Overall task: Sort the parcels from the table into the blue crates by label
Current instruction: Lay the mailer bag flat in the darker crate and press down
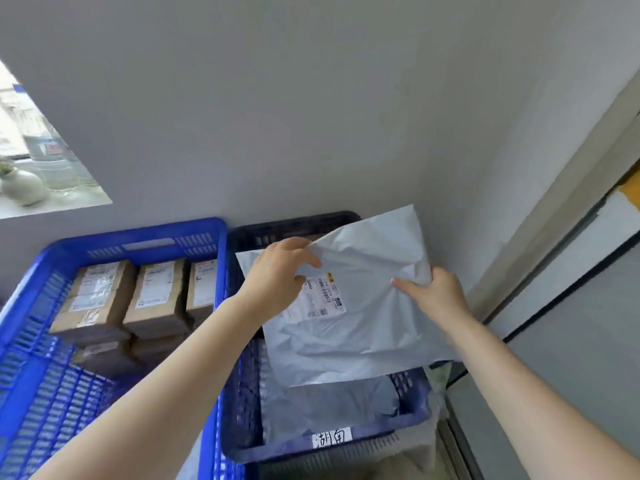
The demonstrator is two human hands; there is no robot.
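Handwritten tag (331,438) on dark crate (311,452) front rim: two characters, looks like 湖南. Shipping label (320,296) on grey mailer (356,327): barcodes, print too small to read. Labels on brown boxes (156,296) in blue crate (138,237): illegible.

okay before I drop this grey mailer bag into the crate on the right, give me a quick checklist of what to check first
1. Grip: left hand pinches the grey mailer bag at its top edge, right hand holds its right edge: ok.
2. Bag over the dark blue crate, not the bright blue crate: ok.
3. Shipping label faces up, text too small to read: cannot tell.
4. Handwritten crate tag matches the label: cannot tell.
5. Room inside: grey bags lie low in it: ok.
6. Cardboard boxes kept separate in the bright blue crate: ok.
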